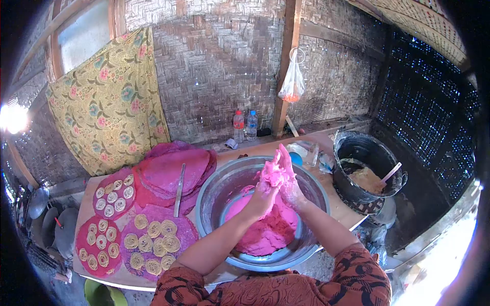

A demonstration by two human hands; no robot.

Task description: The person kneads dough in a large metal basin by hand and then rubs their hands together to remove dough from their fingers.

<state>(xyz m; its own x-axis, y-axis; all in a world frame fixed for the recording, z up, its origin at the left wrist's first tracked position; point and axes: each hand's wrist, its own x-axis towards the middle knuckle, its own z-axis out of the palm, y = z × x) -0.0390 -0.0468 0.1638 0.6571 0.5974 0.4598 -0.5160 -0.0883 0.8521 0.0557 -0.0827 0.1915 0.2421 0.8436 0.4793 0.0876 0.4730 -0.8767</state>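
A wide metal basin stands in front of me and holds a mass of bright pink dough. Above it, my left hand and my right hand are raised and pressed toward each other, both coated in pink. Clumps of pink dough stick to the fingers of my left hand. My right hand's fingers point upward, stretched out and held together. Whatever lies between the palms is mostly hidden.
Pink round mats with coiled noodle nests lie at the left, beside stacked pink sheets and a metal ruler. Two bottles stand behind the basin. At the right, a black bucket holds pale dough and a spatula.
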